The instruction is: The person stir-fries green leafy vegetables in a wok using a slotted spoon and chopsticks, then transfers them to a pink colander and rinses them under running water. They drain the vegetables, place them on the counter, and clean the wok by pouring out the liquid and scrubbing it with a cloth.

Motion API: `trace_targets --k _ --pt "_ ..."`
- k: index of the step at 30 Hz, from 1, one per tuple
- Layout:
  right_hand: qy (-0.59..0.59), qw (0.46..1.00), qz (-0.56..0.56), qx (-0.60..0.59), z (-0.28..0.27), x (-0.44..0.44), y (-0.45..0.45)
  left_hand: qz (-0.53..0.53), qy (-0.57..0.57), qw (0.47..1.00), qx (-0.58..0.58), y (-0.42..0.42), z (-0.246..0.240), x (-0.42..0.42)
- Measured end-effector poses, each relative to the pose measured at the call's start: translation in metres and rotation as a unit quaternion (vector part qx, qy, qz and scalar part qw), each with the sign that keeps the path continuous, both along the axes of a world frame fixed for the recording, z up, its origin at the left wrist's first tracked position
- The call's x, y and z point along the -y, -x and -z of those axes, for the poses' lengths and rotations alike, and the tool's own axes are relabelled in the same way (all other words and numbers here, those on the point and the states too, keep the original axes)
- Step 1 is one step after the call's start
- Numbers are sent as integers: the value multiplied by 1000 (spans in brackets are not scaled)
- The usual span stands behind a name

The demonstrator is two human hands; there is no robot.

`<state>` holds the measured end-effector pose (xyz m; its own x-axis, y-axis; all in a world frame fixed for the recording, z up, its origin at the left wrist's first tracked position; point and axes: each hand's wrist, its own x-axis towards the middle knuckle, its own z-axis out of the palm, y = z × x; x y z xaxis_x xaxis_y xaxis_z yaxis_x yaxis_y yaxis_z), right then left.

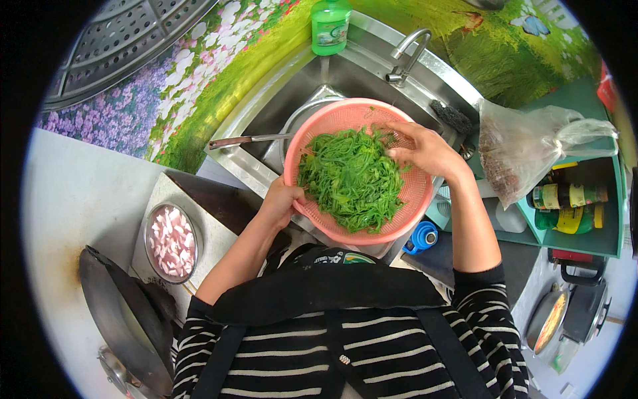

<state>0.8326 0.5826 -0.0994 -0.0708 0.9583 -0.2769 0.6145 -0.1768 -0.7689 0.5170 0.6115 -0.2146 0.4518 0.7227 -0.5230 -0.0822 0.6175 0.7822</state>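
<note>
A pink plastic colander (418, 199) full of green leafy vegetables (349, 179) is held tilted over the near part of a steel sink (234, 114). My left hand (283, 203) grips its rim at the lower left, thumb on the inside. At the upper right, my right hand (416, 149) reaches over the rim with fingers spread inside the colander, beside the greens; its fingertips are slightly blurred, and whether they touch the greens I cannot tell. Partly hidden under the colander is a metal pan with a brown-tipped handle (249, 140).
A faucet (411, 52), a green soap bottle (331, 30) and a black scrubber (451, 115) are around the sink. A bowl of cut pale-pink meat (172, 242) and a black wok (117, 319) stand left. To the right are a tied plastic bag (518, 144) and a green bottle rack (583, 244).
</note>
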Motion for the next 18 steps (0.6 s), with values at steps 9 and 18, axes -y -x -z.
trace_targets --k 9,18 --pt "-260 946 -107 164 24 9 59 3 75 997 8 -14 -4 4" --pt "-192 976 38 101 20 -11 -4 10 40 999 -13 -19 -19 2"
